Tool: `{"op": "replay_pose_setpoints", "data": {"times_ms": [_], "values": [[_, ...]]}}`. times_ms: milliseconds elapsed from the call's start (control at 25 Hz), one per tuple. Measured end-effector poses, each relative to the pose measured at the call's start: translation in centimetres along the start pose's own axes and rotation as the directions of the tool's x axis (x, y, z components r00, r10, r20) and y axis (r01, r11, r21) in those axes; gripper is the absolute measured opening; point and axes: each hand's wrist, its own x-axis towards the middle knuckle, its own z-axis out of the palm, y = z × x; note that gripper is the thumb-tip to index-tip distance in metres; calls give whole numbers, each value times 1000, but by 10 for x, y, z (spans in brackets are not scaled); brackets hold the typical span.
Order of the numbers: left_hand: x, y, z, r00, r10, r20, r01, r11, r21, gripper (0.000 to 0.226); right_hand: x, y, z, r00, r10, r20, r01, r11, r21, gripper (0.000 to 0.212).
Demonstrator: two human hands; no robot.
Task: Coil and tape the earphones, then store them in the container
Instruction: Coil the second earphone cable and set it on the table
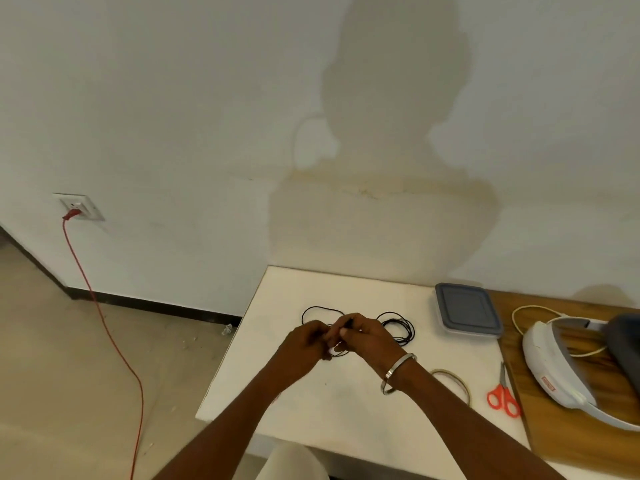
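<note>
The black earphones [398, 327] lie on the white table [311, 393] in loose loops, one loop showing to the left of my hands and a thicker bundle of loops to the right, with part of the cord drawn up between my fingers. My right hand [363, 336] curls over the cord, its thumb and forefinger pinching a short dark piece of it near the top; a metal bangle [398, 372] sits on that wrist. My left hand [306, 342] meets it fingertip to fingertip, fingers bent in and holding the cord just below, though exactly how they close on it is hidden behind the knuckles. Both hands hover just above the tabletop at its middle.

Off to the right, near the wall, sits the container [467, 315] with its grey lid on. Nearer me lie a roll of tape [453, 381], partly behind my right forearm, and orange-handled scissors [504, 393]. Beyond them a white headset [554, 362] rests on a wooden surface [571, 431]. A red cable [114, 334] runs from a wall socket [81, 206] down to the floor on the left.
</note>
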Motion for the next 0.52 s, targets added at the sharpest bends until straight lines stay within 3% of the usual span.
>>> {"op": "replay_pose_setpoints", "data": {"times_ms": [120,200,280,400,520], "values": [[-11,26,-11,998,-54,25,58,983,-172,17,-17,-19,1,999,29,16,-30,994,108,37],[-20,38,-15,1000,14,-4,-14,1000,-4,16,-30,-30,1,997,64,47,-72,981,179,53],[-26,45,-21,990,137,-47,-121,962,243,16,-41,-39,-1,990,128,63,-139,968,211,51],[-31,54,-29,966,258,-5,-244,921,305,18,-50,-50,-3,969,242,50,-243,970,19,23],[-37,67,-32,947,320,-10,-302,902,307,17,-59,-61,2,954,281,107,-253,942,-220,24]]}}
